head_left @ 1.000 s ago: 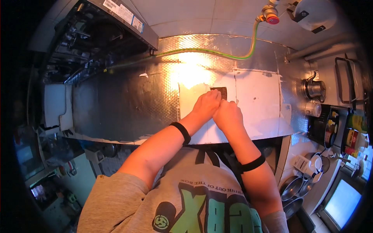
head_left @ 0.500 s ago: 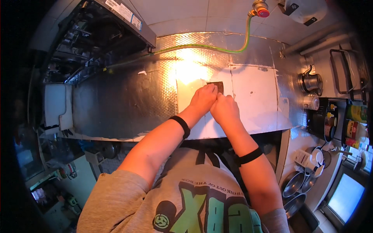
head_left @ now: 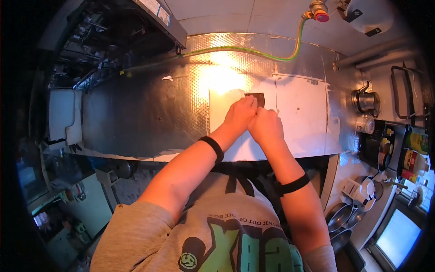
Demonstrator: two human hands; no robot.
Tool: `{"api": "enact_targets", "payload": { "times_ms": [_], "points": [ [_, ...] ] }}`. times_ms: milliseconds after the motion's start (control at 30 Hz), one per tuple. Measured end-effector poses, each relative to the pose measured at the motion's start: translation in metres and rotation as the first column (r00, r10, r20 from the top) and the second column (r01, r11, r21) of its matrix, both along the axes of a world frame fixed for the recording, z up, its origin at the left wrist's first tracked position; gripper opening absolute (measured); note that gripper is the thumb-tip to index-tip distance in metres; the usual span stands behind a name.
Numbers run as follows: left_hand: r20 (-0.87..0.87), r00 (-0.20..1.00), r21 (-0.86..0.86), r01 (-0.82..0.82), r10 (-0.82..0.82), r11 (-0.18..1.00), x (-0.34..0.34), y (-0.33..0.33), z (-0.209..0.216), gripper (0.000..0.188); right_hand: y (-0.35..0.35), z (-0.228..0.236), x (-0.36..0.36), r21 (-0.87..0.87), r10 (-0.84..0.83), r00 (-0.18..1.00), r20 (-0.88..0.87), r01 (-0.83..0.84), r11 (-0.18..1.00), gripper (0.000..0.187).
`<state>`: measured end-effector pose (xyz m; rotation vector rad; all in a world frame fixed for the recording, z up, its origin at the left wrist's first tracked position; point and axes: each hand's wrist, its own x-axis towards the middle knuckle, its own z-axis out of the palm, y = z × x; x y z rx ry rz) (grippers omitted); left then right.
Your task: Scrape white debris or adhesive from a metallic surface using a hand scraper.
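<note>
My left hand (head_left: 242, 111) is closed at the near edge of a small, dark brown, flat rectangular piece (head_left: 259, 98). Its curled fingers cover part of the piece. Right beside it, my right hand (head_left: 266, 123) is curled into a fist, its thumb side meeting the left fingers. Whatever the right fingers grip is hidden. Both hands are low over the white tiled part of the counter (head_left: 301, 113). Silver foil sheeting (head_left: 136, 115) covers the counter to their left, and a bright glare lies just beyond the hands.
A green-yellow hose (head_left: 247, 54) runs along the back to a valve with a red cap (head_left: 322, 17). A gas stove (head_left: 161, 27) leans at the far left. To the right are a metal kettle (head_left: 369, 102), a jar (head_left: 365, 124) and several metal bowls (head_left: 339, 217).
The whole view has shifted slightly. My hands keep nearly the same pose beside the dark piece.
</note>
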<state>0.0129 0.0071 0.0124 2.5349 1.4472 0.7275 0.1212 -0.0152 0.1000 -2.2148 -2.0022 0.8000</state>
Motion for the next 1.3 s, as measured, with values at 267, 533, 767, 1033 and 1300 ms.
{"api": "enact_targets", "payload": {
  "times_ms": [267,533,767,1033,1300],
  "points": [
    [-0.014,1.0,-0.043,0.0,-0.001,0.999,0.001,0.0,-0.001,0.019,-0.004,-0.006,-0.001,0.056,-0.008,1.0,0.011,0.008,0.998,0.023],
    [-0.12,0.988,-0.201,0.076,-0.101,0.977,-0.002,0.001,-0.009,0.039,0.0,-0.005,-0.003,0.049,-0.005,1.0,0.013,0.005,0.999,0.023],
    [-0.049,0.999,-0.162,0.006,-0.014,0.987,-0.002,0.003,-0.008,0.029,0.004,0.004,-0.006,-0.035,0.018,0.999,0.038,-0.017,0.999,0.021],
    [-0.006,0.999,-0.195,0.033,-0.034,0.98,0.0,0.008,-0.002,0.019,0.009,0.007,-0.004,-0.006,0.015,0.999,0.037,-0.015,1.0,0.022],
    [-0.003,1.0,-0.138,0.021,-0.022,0.99,-0.001,0.011,0.002,0.022,0.013,0.007,-0.004,0.041,0.019,0.999,0.035,-0.02,0.999,0.022]
  ]
}}
